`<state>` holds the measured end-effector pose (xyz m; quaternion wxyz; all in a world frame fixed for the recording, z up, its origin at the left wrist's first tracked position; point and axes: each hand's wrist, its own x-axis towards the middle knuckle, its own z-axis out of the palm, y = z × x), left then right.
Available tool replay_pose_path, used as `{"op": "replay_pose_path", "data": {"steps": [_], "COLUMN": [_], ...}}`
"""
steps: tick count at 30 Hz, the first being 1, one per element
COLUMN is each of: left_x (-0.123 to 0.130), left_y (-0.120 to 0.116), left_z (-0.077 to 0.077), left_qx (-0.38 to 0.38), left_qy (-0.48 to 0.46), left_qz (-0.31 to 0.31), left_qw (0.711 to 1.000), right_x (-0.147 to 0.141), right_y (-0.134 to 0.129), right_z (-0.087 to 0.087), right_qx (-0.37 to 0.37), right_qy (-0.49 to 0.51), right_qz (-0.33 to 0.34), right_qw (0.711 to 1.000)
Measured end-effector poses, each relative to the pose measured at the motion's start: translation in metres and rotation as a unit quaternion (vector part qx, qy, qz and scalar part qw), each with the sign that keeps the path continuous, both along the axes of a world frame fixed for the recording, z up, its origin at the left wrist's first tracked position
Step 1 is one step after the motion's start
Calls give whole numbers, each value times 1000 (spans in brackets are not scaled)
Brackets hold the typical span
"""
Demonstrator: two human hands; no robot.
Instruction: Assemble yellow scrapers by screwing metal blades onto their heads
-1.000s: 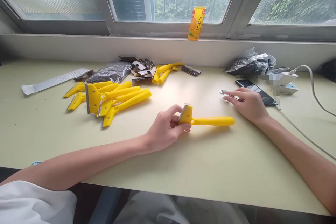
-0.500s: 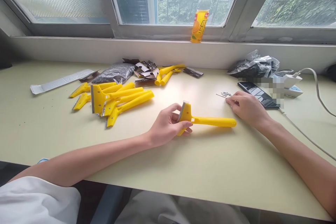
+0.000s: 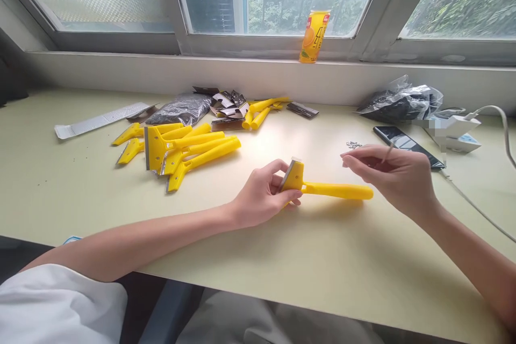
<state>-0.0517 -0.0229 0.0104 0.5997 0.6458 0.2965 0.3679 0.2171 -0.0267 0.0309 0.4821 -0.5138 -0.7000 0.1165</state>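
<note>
My left hand [image 3: 264,196] grips the head of a yellow scraper [image 3: 338,190], whose handle points right just above the table. Its metal blade edge faces left, between my thumb and fingers. My right hand [image 3: 393,177] is raised off the table to the right of the handle, fingers pinched together. A thin tool [image 3: 388,151] shows across its fingers; whatever lies at the fingertips is too small to name. Behind that hand sits a small pile of screws [image 3: 353,145]. Several yellow scrapers [image 3: 201,153] lie heaped at the left.
Yellow handles [image 3: 262,113], black cards [image 3: 229,105] and a bag [image 3: 181,109] lie along the back. A phone [image 3: 407,145], cable, power strip [image 3: 459,137] and another bag [image 3: 403,101] are at the right. A bottle [image 3: 316,32] stands on the sill.
My right hand has lifted away from the screw pile and turned, with the thin tool now tilted up across its fingers. My left hand still holds the scraper. The view has shifted slightly.
</note>
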Motion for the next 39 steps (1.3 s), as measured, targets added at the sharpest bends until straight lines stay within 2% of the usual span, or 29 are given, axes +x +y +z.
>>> {"op": "replay_pose_path", "data": {"steps": [2, 5, 9, 18, 26, 33, 39], "left_x": [0, -2, -3, -3, -2, -2, -2], "left_y": [-1, -3, -5, -5, -6, -5, -6], "left_z": [-1, -3, -2, -3, -3, -2, 0], "left_qx": [47, 113, 151, 141, 143, 121, 133], "left_qy": [13, 40, 55, 58, 65, 46, 69], "left_qz": [-6, -16, -17, -14, -14, -22, -12], "left_qw": [999, 993, 987, 988, 987, 991, 989], "right_x": [-28, -55, -64, -65, -64, -70, -69], "right_y": [-16, -29, -31, -26, -23, -24, -28], "right_z": [6, 6, -3, -14, -19, -15, -17], "right_qx": [7, 27, 111, 178, 206, 173, 153], "right_qy": [37, 9, -48, -104, -120, -82, -124], "right_qz": [62, 174, 227, 188, 171, 135, 134], "right_qw": [997, 984, 966, 960, 956, 972, 971]}}
